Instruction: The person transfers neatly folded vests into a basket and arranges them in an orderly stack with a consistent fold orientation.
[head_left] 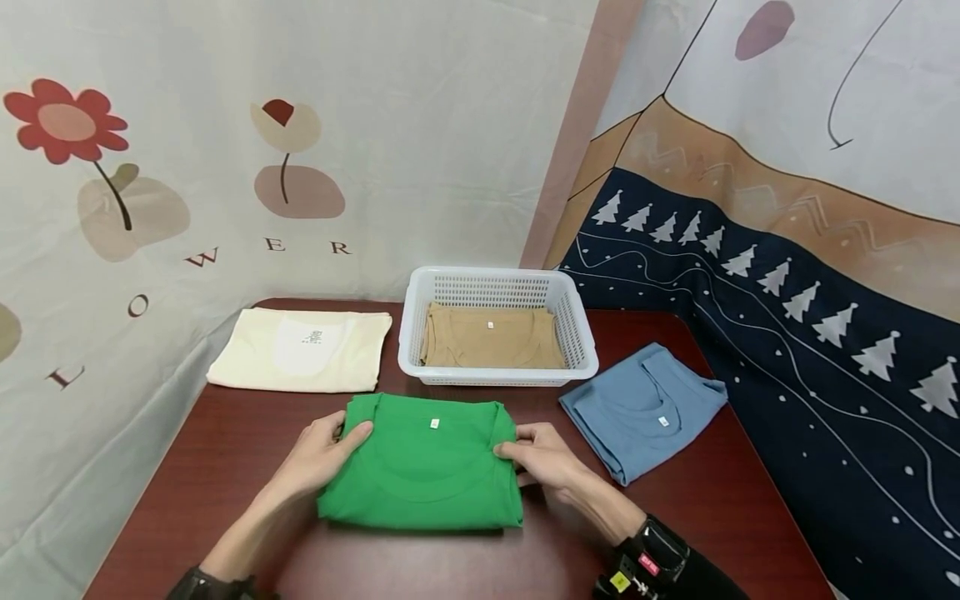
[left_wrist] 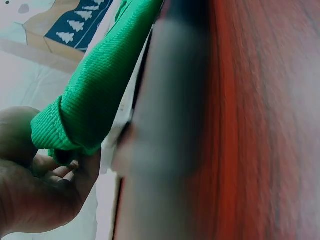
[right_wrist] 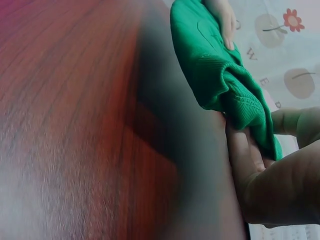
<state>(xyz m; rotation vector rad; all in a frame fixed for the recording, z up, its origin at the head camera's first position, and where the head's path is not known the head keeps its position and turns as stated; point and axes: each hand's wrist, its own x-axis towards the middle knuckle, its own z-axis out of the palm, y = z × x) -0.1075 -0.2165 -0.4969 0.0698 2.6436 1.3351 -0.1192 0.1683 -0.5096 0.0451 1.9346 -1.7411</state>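
A folded green T-shirt (head_left: 431, 467) is held between my two hands just above the front of the table, its small white label facing up. My left hand (head_left: 321, 450) grips its left edge, thumb on top and fingers beneath. On the opposite edge my right hand (head_left: 549, 457) pinches the cloth the same way. The left wrist view shows the rolled side of the green T-shirt (left_wrist: 105, 75) lifted off the wood. Fingers of my right hand (right_wrist: 280, 175) reach under the folded layers in the right wrist view.
Behind the green shirt stands a white plastic basket (head_left: 498, 377) with a folded tan T-shirt (head_left: 495, 337) inside. A folded cream shirt (head_left: 251, 350) lies at the back left and a folded blue T-shirt (head_left: 637, 412) at the right of the dark red table (head_left: 195, 467). Printed curtains hang behind.
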